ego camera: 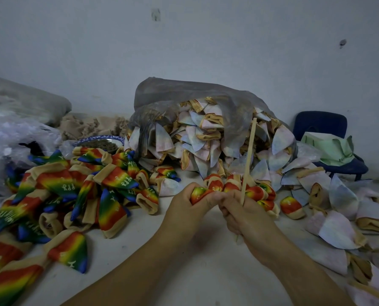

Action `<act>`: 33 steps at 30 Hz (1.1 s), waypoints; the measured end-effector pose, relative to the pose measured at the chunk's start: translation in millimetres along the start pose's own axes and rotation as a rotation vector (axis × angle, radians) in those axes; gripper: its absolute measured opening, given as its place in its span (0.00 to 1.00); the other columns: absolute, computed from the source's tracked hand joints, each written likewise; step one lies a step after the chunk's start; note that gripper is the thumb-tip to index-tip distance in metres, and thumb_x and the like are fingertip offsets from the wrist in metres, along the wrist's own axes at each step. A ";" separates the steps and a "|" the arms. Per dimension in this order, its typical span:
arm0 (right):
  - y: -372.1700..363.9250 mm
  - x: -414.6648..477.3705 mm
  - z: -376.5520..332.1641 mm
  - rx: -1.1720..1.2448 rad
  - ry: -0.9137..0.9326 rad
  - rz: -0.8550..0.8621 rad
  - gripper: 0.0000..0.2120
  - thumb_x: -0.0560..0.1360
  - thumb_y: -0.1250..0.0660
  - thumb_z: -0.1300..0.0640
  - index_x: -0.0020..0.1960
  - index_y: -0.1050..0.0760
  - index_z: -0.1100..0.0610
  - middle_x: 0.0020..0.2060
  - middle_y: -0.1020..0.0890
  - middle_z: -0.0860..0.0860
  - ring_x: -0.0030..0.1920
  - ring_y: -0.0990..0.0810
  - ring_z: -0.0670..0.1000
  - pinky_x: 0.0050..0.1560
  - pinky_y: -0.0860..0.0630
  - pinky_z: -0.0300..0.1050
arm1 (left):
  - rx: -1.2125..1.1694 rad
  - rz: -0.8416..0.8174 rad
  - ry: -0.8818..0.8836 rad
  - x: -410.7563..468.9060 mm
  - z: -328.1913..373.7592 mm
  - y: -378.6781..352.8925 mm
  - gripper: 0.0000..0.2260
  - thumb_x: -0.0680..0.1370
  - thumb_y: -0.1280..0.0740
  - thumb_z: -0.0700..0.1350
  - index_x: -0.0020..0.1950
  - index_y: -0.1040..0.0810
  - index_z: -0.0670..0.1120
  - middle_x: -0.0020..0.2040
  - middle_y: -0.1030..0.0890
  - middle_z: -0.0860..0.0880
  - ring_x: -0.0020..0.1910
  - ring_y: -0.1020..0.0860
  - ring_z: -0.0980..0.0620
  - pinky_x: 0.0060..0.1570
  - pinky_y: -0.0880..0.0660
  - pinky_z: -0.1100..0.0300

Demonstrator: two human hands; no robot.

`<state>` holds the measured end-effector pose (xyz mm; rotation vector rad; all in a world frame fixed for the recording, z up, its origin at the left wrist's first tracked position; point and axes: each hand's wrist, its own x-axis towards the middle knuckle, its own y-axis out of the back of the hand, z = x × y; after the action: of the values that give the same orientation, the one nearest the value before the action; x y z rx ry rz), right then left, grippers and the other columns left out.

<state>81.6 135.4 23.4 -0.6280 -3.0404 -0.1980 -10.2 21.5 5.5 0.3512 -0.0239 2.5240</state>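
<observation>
Pale tabletop [206, 272] against a bare grey-white wall [206, 40]; a clear plastic bag [173, 93] at centre frame spills pale pieces [206, 140], inside-out by the look of them. A rainbow pile [73, 191] of what appear to be turned ones fills the left of the frame, and a blue chair [321, 124] stands at the right edge. Just below centre, the left hand [185, 208] has its fingers curled tight round a bunched rainbow piece [199, 193], the fabric showing red and yellow above the knuckles. The right hand [246, 215] touches it knuckle to knuckle, fingers wrapped round a wooden stick [248, 157] that rises slanting to upper right, its low end poking out under the palm. Judged step: turning the piece right side out and pushing its tip into shape with the stick. To do it well, feed the fabric evenly over the stick rather than in one bunch, hold the cuff firm with the left hand, and press gently into the point so the seam does not burst. Whether the stick's end is inside the fabric cannot be told; both hands hide it. Drop the finished piece on the left pile, apart from the pale ones.
</observation>
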 end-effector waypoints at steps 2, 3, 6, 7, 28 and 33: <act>-1.1 0.8 2.0 -0.062 0.032 0.031 0.16 0.79 0.40 0.47 0.34 0.29 0.48 0.24 0.32 0.43 0.24 0.36 0.41 0.27 0.38 0.35 | -0.024 -0.030 0.051 0.6 -1.3 -0.3 0.20 0.64 0.32 0.74 0.33 0.25 0.58 0.28 0.27 0.58 0.29 0.29 0.62 0.34 0.28 0.68; -0.6 1.4 3.8 -0.100 0.049 0.062 0.16 0.79 0.40 0.47 0.33 0.29 0.47 0.23 0.31 0.42 0.24 0.34 0.40 0.28 0.37 0.34 | -0.046 -0.058 0.087 1.0 -2.5 -0.2 0.20 0.66 0.33 0.73 0.34 0.24 0.58 0.31 0.26 0.56 0.32 0.28 0.60 0.37 0.29 0.64; 3.3 3.6 7.8 -0.149 0.108 0.171 0.11 0.77 0.39 0.44 0.38 0.26 0.46 0.27 0.25 0.40 0.28 0.27 0.36 0.35 0.33 0.35 | -0.108 -0.129 0.147 2.3 -6.7 0.8 0.15 0.69 0.35 0.64 0.41 0.22 0.53 0.41 0.23 0.50 0.42 0.26 0.54 0.45 0.29 0.56; 4.3 4.1 7.9 -0.139 0.136 0.179 0.10 0.76 0.38 0.42 0.41 0.26 0.46 0.30 0.23 0.40 0.32 0.25 0.36 0.37 0.31 0.35 | -0.111 -0.147 0.130 2.1 -7.2 0.9 0.14 0.72 0.34 0.63 0.43 0.22 0.52 0.40 0.23 0.52 0.42 0.26 0.55 0.44 0.29 0.58; -12.8 6.2 18.4 -0.217 0.365 0.083 0.12 0.75 0.42 0.39 0.44 0.27 0.45 0.35 0.24 0.48 0.34 0.27 0.46 0.37 0.29 0.33 | -0.632 0.020 0.239 6.8 -5.5 1.5 0.10 0.77 0.33 0.49 0.40 0.19 0.44 0.41 0.17 0.44 0.45 0.18 0.49 0.53 0.22 0.54; -7.1 6.6 23.5 -0.108 0.309 0.082 0.12 0.75 0.40 0.42 0.43 0.25 0.48 0.36 0.20 0.47 0.39 0.22 0.42 0.41 0.27 0.30 | -0.702 -0.130 0.397 6.2 -5.8 7.1 0.13 0.77 0.31 0.47 0.54 0.20 0.39 0.50 0.16 0.42 0.48 0.17 0.50 0.49 0.22 0.57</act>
<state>72.6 134.7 -0.3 -0.6584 -2.7162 -0.4165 -20.5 19.5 1.9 -0.4124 -0.6827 2.2349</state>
